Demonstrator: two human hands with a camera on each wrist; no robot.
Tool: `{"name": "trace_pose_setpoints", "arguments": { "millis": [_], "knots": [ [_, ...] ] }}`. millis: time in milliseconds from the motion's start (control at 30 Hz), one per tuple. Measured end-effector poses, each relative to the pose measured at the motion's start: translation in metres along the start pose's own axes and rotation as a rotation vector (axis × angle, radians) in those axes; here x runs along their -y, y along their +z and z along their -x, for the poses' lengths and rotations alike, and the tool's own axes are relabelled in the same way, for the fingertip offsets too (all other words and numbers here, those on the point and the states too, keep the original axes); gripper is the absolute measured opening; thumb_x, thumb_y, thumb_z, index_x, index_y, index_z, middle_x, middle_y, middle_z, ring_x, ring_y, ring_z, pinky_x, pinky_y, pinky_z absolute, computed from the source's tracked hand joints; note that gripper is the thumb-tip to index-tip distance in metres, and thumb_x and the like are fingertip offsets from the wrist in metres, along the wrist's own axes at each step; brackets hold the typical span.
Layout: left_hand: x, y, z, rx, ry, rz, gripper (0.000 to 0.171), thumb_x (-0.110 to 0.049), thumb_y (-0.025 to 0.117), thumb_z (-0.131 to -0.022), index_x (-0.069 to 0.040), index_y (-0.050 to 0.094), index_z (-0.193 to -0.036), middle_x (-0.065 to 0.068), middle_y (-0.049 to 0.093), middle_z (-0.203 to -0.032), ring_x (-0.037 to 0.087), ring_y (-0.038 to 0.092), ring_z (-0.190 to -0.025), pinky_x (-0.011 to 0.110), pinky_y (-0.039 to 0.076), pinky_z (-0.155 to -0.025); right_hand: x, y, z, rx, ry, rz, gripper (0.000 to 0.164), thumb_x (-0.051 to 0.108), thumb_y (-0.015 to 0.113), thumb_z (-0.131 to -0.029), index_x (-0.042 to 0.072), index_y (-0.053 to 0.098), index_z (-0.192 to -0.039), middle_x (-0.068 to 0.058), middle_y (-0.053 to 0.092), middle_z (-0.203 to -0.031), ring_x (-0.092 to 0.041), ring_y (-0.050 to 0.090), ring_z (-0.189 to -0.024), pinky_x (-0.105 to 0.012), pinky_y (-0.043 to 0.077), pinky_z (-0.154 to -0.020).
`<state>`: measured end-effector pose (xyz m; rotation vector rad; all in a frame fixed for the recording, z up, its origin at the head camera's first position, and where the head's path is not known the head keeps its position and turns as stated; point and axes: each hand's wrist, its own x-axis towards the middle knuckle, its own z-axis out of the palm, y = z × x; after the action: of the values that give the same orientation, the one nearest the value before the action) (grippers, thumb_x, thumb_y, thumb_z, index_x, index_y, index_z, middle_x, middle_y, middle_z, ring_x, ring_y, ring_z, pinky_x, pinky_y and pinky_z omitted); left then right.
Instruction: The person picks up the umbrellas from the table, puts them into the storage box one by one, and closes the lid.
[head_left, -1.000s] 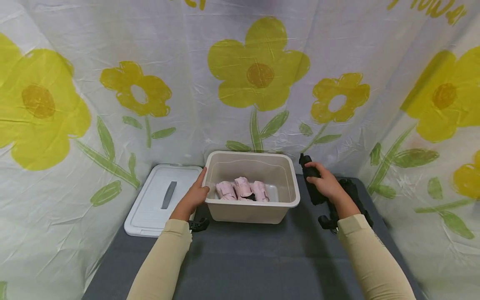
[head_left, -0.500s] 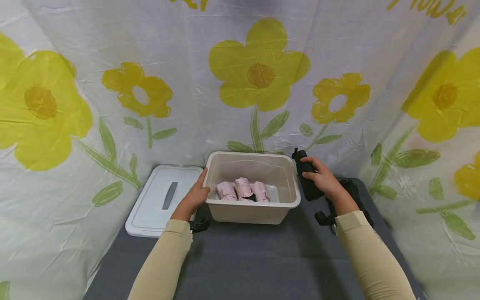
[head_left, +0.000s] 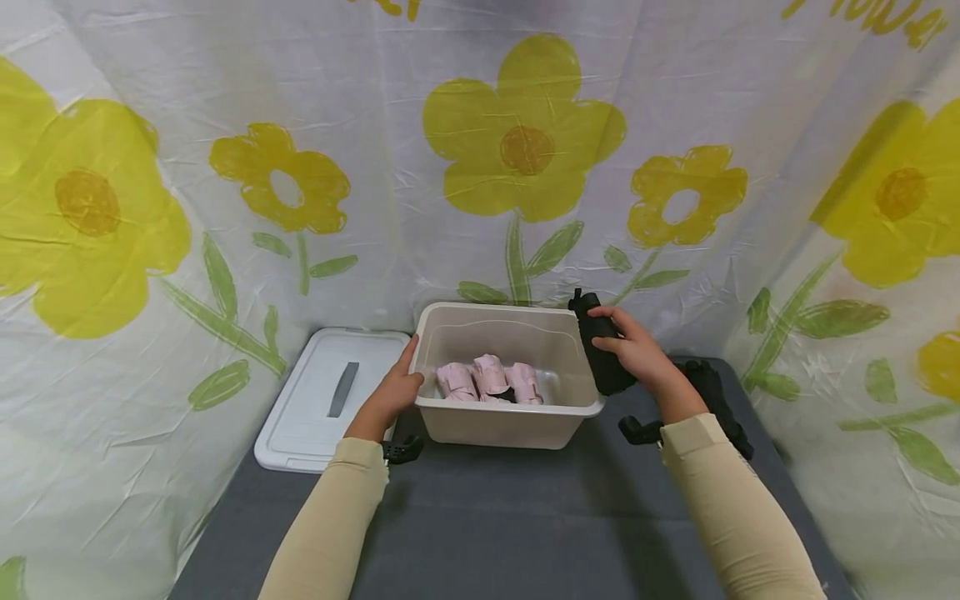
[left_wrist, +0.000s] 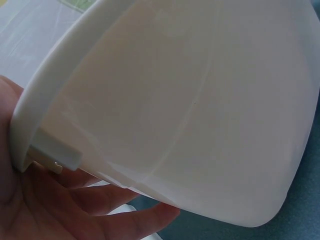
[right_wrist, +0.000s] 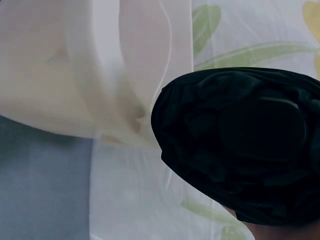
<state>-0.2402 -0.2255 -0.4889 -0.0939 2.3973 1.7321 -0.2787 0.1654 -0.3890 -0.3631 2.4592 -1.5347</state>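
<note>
A beige storage bin [head_left: 498, 428] stands at the back middle of the table, with several pink rolled bundles [head_left: 491, 377] inside. My left hand [head_left: 390, 402] grips its left rim, fingers tucked beneath the lip against the outer wall [left_wrist: 190, 115]. With my right hand [head_left: 639, 352] I hold a black folded umbrella [head_left: 602, 358] tilted at the bin's right rim, its upper end overlapping the rim in the head view. Seen end-on in the right wrist view, the umbrella [right_wrist: 200, 135] shows bunched dark fabric and hides most of that hand.
A white lid with a grey handle [head_left: 307, 417] lies left of the bin. Another black fabric item [head_left: 716, 400] lies on the table to the right, partly behind my right forearm. A flower-printed curtain [head_left: 390, 208] hangs right behind the table [head_left: 510, 525].
My right hand has carried the black umbrella leftward and slightly up, from beside the bin to its right rim. My left hand has kept its grip on the left rim.
</note>
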Motion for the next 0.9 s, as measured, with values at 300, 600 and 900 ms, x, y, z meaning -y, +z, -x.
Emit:
{"name": "trace_pose_setpoints", "arguments": {
  "millis": [300,600,900],
  "knots": [
    [-0.001,0.001,0.0,-0.004,0.006,-0.003,0.08,-0.004,0.035,-0.091,-0.034,0.001,-0.157,0.015,0.009,-0.163,0.041,0.028,-0.139,0.064,0.04,-0.098,0.003,0.01,-0.009,0.011,-0.023,-0.032,0.05,0.009,0.054,-0.095,0.012,0.04,-0.142,-0.022,0.039,-0.145,-0.04,0.052,-0.117,-0.038,0.051,-0.083],
    [-0.002,0.001,0.001,-0.005,-0.002,0.0,0.079,-0.005,0.035,-0.092,-0.036,0.001,-0.156,0.015,0.011,-0.163,0.041,0.028,-0.14,0.064,0.039,-0.1,0.005,0.02,-0.018,0.023,-0.009,-0.033,0.048,0.008,0.054,-0.095,0.013,0.04,-0.141,-0.021,0.035,-0.149,-0.042,0.05,-0.12,-0.046,0.05,-0.087],
    [0.002,0.0,0.0,-0.004,0.003,-0.014,0.077,-0.007,0.035,-0.093,-0.036,0.001,-0.156,0.014,0.012,-0.163,0.04,0.029,-0.14,0.062,0.04,-0.101,0.013,0.029,-0.028,0.04,-0.02,0.001,0.048,0.006,0.056,-0.093,0.01,0.043,-0.138,-0.023,0.039,-0.146,-0.043,0.054,-0.112,-0.046,0.051,-0.083]
  ]
}}
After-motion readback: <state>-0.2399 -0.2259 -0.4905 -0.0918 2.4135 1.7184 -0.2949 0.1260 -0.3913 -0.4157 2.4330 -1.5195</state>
